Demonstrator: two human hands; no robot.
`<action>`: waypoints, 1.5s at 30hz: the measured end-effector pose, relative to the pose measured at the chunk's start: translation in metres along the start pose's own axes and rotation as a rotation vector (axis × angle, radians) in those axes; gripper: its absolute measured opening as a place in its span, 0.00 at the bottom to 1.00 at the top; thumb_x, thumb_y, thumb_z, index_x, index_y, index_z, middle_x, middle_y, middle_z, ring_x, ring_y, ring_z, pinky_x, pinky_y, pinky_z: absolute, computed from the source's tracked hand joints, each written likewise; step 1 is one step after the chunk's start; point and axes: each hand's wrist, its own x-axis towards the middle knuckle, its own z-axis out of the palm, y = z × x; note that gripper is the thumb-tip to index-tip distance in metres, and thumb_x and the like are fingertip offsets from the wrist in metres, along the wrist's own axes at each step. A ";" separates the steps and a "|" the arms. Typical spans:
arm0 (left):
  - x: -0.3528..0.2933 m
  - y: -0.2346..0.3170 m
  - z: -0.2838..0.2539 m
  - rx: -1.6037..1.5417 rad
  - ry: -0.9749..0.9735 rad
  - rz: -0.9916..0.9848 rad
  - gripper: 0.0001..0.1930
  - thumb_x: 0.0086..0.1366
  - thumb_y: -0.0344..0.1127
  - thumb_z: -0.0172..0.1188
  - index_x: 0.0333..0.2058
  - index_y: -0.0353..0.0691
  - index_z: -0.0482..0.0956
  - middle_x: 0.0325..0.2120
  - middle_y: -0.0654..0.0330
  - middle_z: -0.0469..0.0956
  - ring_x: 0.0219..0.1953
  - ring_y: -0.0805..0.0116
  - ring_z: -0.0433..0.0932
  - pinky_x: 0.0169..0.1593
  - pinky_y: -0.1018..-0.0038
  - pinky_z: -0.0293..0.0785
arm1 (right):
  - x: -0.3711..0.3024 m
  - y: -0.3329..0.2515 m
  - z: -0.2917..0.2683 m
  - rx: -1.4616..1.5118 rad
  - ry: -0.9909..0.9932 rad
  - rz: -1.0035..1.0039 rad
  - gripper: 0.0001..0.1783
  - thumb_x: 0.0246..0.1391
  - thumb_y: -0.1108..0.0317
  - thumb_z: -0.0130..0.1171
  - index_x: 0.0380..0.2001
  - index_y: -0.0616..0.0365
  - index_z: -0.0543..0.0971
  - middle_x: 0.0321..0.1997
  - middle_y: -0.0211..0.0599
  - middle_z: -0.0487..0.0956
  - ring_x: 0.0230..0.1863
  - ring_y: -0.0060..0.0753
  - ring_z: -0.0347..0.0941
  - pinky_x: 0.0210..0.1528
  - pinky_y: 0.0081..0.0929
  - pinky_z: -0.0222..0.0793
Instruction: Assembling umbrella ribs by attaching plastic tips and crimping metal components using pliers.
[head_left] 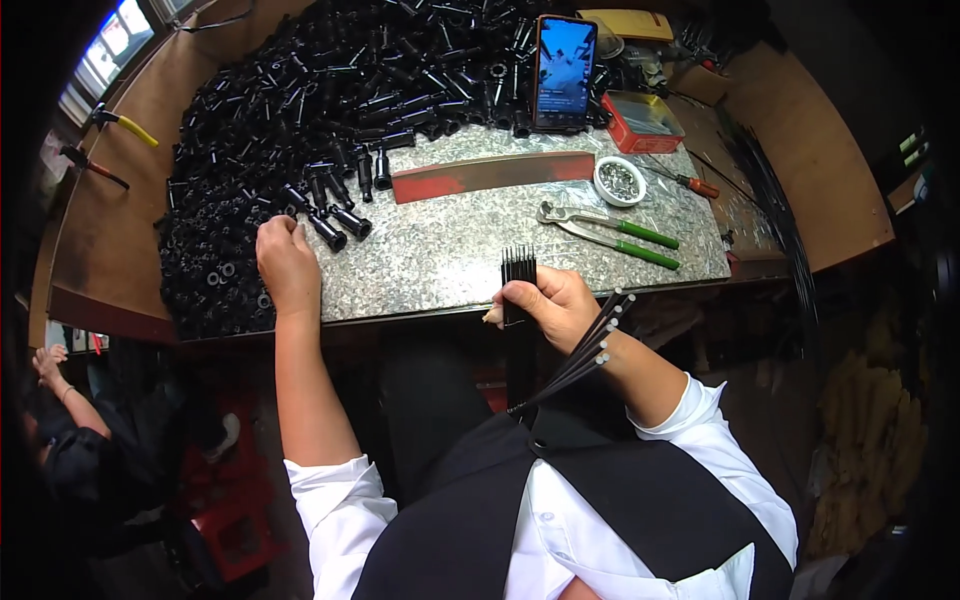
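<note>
My right hand (pixel 556 300) is wrapped round a bundle of thin black rods (pixel 518 265) with bright metal tips, just off the table's front edge. More black rods with pale round ends (pixel 601 358) fan out beside that wrist, over my lap. My left hand (pixel 288 262) is at the near edge of a large pile of black tubular parts (pixel 330 85), its fingers curled together. What those fingers hold, if anything, is hidden. Beyond them, several black flanged tubes (pixel 326 230) lie along the pile's edge, next to small black rings (pixel 215 275).
A red metal strip (pixel 492 178) stands on the speckled tabletop (pixel 440 240). Green-handled pincers (pixel 610 235), a white cup of small metal pieces (pixel 620 181), a screwdriver (pixel 695 186), a red box (pixel 643 122) and a propped phone (pixel 564 75) are on the right. Another person's hand (pixel 49 366) shows far left.
</note>
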 end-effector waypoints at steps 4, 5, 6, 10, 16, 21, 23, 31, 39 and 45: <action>-0.016 0.074 -0.027 -1.099 0.095 -0.394 0.08 0.63 0.24 0.55 0.41 0.33 0.71 0.37 0.51 0.78 0.38 0.65 0.78 0.44 0.73 0.74 | 0.000 0.003 -0.004 0.047 -0.007 0.040 0.15 0.63 0.63 0.50 0.34 0.67 0.77 0.31 0.39 0.81 0.35 0.26 0.78 0.40 0.23 0.73; -0.024 0.088 -0.035 -1.326 -0.043 -0.430 0.10 0.64 0.24 0.54 0.44 0.33 0.70 0.38 0.50 0.78 0.39 0.67 0.78 0.45 0.74 0.75 | 0.001 0.001 -0.004 0.018 -0.022 0.009 0.15 0.63 0.63 0.50 0.34 0.67 0.76 0.31 0.39 0.81 0.35 0.27 0.78 0.40 0.23 0.74; -0.034 0.099 -0.041 -1.552 -0.187 -0.463 0.13 0.64 0.24 0.53 0.47 0.33 0.69 0.39 0.50 0.78 0.40 0.69 0.78 0.46 0.75 0.76 | 0.000 0.001 -0.003 0.017 -0.023 0.012 0.15 0.63 0.63 0.50 0.34 0.67 0.76 0.31 0.39 0.81 0.35 0.27 0.78 0.40 0.23 0.74; -0.059 0.123 -0.037 -1.844 -0.522 -0.746 0.18 0.63 0.24 0.55 0.53 0.33 0.69 0.39 0.50 0.79 0.39 0.68 0.78 0.45 0.75 0.77 | -0.001 0.006 0.002 0.074 0.015 0.023 0.15 0.61 0.61 0.53 0.33 0.64 0.76 0.28 0.35 0.81 0.32 0.22 0.78 0.34 0.19 0.73; -0.067 0.137 -0.036 -1.871 -0.639 -0.826 0.17 0.64 0.26 0.54 0.52 0.32 0.70 0.40 0.49 0.78 0.41 0.66 0.78 0.46 0.74 0.77 | -0.003 -0.001 0.000 -0.040 -0.059 -0.020 0.14 0.63 0.62 0.50 0.32 0.64 0.75 0.29 0.35 0.80 0.32 0.23 0.77 0.38 0.21 0.72; -0.068 0.141 -0.034 -1.879 -0.676 -0.786 0.17 0.65 0.26 0.54 0.53 0.31 0.70 0.41 0.48 0.78 0.40 0.66 0.79 0.46 0.74 0.77 | -0.001 0.002 0.001 -0.107 -0.046 -0.122 0.12 0.62 0.64 0.51 0.33 0.64 0.75 0.25 0.33 0.79 0.28 0.20 0.75 0.30 0.20 0.70; -0.068 0.142 -0.035 -1.889 -0.683 -0.780 0.17 0.65 0.26 0.54 0.53 0.31 0.70 0.41 0.48 0.78 0.40 0.66 0.79 0.45 0.74 0.77 | -0.002 0.001 0.003 -0.102 -0.044 -0.113 0.12 0.62 0.64 0.51 0.33 0.64 0.76 0.25 0.33 0.79 0.28 0.19 0.75 0.30 0.19 0.70; -0.069 0.147 -0.033 -1.878 -0.759 -0.739 0.17 0.65 0.27 0.54 0.52 0.31 0.70 0.40 0.49 0.78 0.40 0.67 0.79 0.45 0.74 0.78 | 0.001 0.001 0.004 -0.081 -0.041 -0.107 0.10 0.60 0.65 0.53 0.33 0.63 0.77 0.25 0.31 0.79 0.27 0.17 0.73 0.29 0.18 0.68; -0.067 0.144 -0.033 -1.935 -0.816 -0.691 0.17 0.65 0.26 0.54 0.52 0.31 0.70 0.41 0.49 0.78 0.42 0.65 0.79 0.46 0.71 0.78 | 0.001 -0.005 0.005 -0.158 -0.078 -0.125 0.10 0.59 0.66 0.54 0.33 0.63 0.78 0.25 0.32 0.79 0.28 0.18 0.74 0.31 0.19 0.69; -0.066 0.143 -0.031 -1.940 -0.828 -0.684 0.17 0.64 0.26 0.54 0.52 0.31 0.70 0.40 0.49 0.78 0.42 0.65 0.79 0.46 0.72 0.78 | 0.001 -0.004 0.005 -0.136 -0.082 -0.115 0.11 0.59 0.65 0.54 0.33 0.63 0.78 0.25 0.32 0.80 0.27 0.18 0.74 0.30 0.19 0.69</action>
